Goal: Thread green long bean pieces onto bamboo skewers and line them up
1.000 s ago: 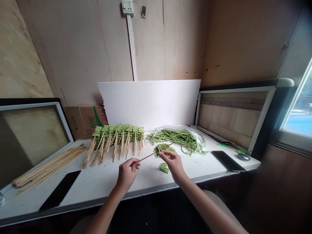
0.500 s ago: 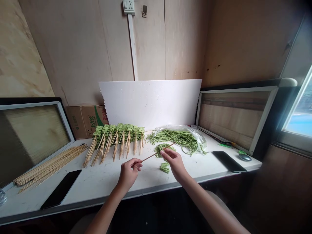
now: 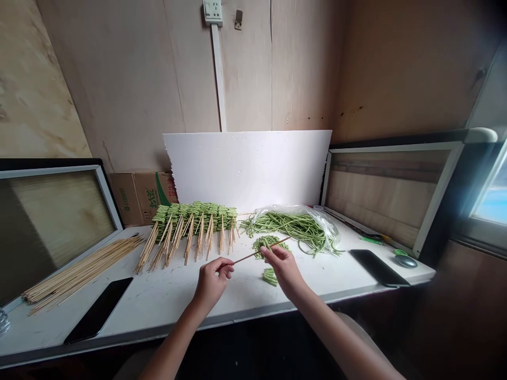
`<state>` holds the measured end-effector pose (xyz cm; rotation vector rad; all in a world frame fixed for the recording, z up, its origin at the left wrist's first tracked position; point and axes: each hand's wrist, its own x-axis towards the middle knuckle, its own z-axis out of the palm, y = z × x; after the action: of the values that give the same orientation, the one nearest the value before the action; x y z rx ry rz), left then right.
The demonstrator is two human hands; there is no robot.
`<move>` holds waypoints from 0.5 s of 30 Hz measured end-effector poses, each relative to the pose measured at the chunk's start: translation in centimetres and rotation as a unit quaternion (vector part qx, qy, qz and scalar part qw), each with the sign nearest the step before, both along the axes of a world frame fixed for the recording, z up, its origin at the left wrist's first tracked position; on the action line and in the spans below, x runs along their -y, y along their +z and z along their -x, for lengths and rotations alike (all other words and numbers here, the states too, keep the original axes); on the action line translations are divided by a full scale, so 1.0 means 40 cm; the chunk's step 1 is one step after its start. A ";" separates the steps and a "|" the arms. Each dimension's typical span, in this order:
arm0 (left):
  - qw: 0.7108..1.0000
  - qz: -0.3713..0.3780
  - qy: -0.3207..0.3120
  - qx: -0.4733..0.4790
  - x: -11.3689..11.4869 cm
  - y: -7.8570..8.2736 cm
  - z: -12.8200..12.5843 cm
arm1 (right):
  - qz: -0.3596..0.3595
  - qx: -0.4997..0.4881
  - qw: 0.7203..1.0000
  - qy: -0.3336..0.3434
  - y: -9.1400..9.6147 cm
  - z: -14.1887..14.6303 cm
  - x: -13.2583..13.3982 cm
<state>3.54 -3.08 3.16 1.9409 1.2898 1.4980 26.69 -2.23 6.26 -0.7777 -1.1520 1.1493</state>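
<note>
My left hand is closed round the lower end of a thin bamboo skewer, which slants up to the right. At the skewer's upper part, my right hand pinches a short piece of green bean between thumb and fingers. How far the piece sits on the skewer is hard to see. Behind the right hand lies a heap of cut bean pieces. A small row of cut pieces rests on the table just left of the right wrist.
Stacked bean skewers stand at the back left, sticks toward me. Loose bamboo skewers and a black phone lie left. Long beans spill from a clear bag at the back; another phone lies right, on the white table.
The view has shifted slightly. Both hands stay close to where they were, with the skewer still between them. The bean piece at my right fingertips has tilted a little.
</note>
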 end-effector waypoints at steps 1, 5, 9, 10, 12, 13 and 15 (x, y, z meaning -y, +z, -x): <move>1.000 -0.002 0.000 -0.001 -0.004 0.000 0.000 | 0.001 0.007 1.000 -0.002 0.003 0.000 -0.002; 1.000 -0.005 0.001 -0.004 -0.022 -0.001 0.000 | 0.003 0.029 1.000 -0.007 0.011 -0.002 -0.016; 1.000 -0.006 0.003 0.000 -0.045 -0.004 0.003 | 0.019 0.045 0.999 0.010 0.012 -0.005 -0.042; 1.000 -0.006 0.004 0.000 -0.051 -0.004 0.004 | 0.022 0.052 0.998 0.019 0.014 -0.009 -0.050; 1.000 -0.002 0.010 0.000 -0.063 -0.002 0.007 | 0.011 0.078 0.996 0.041 0.024 -0.029 -0.070; 1.000 0.001 0.015 0.001 -0.069 -0.002 0.009 | -0.005 0.101 0.994 0.049 0.031 -0.045 -0.081; 1.000 0.005 0.026 0.007 -0.079 0.000 0.015 | -0.047 0.171 0.983 0.046 0.044 -0.088 -0.107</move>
<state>2.94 0.09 3.17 1.9002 1.3503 1.5237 30.20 2.04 8.01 -0.8783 -1.5297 1.0527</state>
